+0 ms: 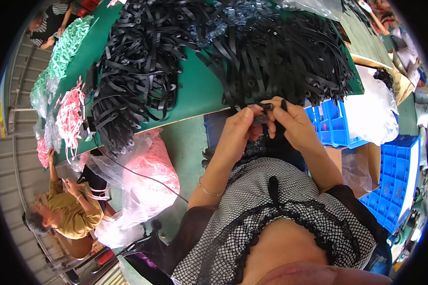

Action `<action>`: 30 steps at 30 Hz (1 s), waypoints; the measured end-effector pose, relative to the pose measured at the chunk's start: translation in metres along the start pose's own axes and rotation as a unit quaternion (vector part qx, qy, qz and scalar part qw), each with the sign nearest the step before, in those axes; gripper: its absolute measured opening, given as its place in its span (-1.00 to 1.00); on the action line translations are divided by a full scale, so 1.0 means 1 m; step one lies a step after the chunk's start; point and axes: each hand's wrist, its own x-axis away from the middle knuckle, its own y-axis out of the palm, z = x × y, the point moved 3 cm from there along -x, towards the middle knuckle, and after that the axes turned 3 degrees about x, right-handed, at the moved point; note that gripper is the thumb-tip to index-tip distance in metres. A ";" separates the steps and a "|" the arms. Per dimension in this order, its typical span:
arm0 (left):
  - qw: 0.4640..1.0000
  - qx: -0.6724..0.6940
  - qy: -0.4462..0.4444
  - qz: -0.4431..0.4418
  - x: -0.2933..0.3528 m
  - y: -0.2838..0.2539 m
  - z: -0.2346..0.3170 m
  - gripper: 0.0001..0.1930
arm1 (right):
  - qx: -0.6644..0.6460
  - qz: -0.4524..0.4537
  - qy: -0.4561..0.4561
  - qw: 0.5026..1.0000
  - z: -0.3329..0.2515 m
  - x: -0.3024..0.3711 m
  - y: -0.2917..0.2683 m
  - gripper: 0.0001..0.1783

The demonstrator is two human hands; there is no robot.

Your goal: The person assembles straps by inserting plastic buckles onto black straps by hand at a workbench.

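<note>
In front of my chest, at the table's near edge, my two hands meet over a small black part. My left hand is closed in a pinch on a black strap, thumb on top. Close beside it, my right hand also pinches this strap, with the dark end standing up by its fingers. Small dark pieces under my fingers are too blurred to name. Just beyond lies a big heap of black straps, some with ridged teeth and holes. A second black strap heap is farther left.
Clear plastic pieces lie between the heaps on the green table. Pink straps and mint-green straps are at left. A pink-filled bag stands below. Blue crates and a cardboard box flank my right. Other people work at left.
</note>
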 end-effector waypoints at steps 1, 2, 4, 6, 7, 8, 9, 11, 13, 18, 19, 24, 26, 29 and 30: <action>0.999 -0.036 -0.015 -0.004 0.000 -0.005 0.000 -0.63 | 0.019 0.000 0.002 1.000 0.002 -0.001 0.003 -0.72; 0.999 -0.041 0.021 -0.009 0.002 -0.006 0.000 -0.64 | 0.021 0.004 0.005 1.000 0.001 -0.002 0.005 -0.72; 0.997 -0.023 0.057 -0.037 0.004 -0.006 0.002 -0.65 | 0.000 -0.006 0.045 0.999 -0.002 0.000 0.009 -0.74; 0.997 0.031 0.062 -0.017 0.004 -0.005 0.002 -0.66 | 0.041 -0.003 0.022 0.999 -0.003 0.000 0.010 -0.74; 0.994 0.083 0.069 0.005 0.004 -0.004 0.003 -0.67 | 0.083 -0.004 -0.003 0.997 -0.005 0.000 0.011 -0.74; 0.994 0.084 0.067 0.005 0.003 -0.003 0.004 -0.67 | 0.125 -0.005 -0.029 0.992 -0.006 0.000 0.011 -0.73; 0.994 0.091 0.065 0.015 0.003 -0.002 0.005 -0.67 | 0.125 -0.003 -0.027 0.992 -0.002 -0.001 0.010 -0.73; 0.993 0.099 0.063 0.027 0.003 -0.004 0.005 -0.67 | 0.266 0.014 -0.161 0.950 0.001 -0.003 0.010 -0.72; 0.989 0.112 0.092 0.022 0.004 -0.006 0.005 -0.67 | 0.271 0.011 -0.154 0.950 0.002 -0.003 0.009 -0.72; 0.986 0.124 0.106 0.013 0.004 -0.006 0.003 -0.69 | 0.265 0.019 -0.132 0.955 0.009 -0.001 0.009 -0.71; 0.986 0.126 0.112 0.016 0.004 -0.006 0.003 -0.69 | 0.272 0.019 -0.132 0.953 0.008 -0.001 0.009 -0.71; 0.986 0.114 0.118 0.015 0.003 -0.005 0.002 -0.70 | 0.295 0.024 -0.143 0.944 0.004 0.000 0.011 -0.70; 0.987 0.109 0.117 0.018 0.003 -0.002 0.001 -0.71 | 0.272 0.052 -0.160 0.947 0.006 0.001 0.012 -0.70; 0.985 0.121 0.113 0.044 0.001 -0.002 -0.004 -0.69 | 0.237 0.051 -0.170 0.955 0.008 0.001 0.014 -0.71; 0.980 0.159 0.123 0.009 0.001 -0.004 -0.007 -0.71 | 0.237 0.052 -0.170 0.955 0.007 0.002 0.014 -0.71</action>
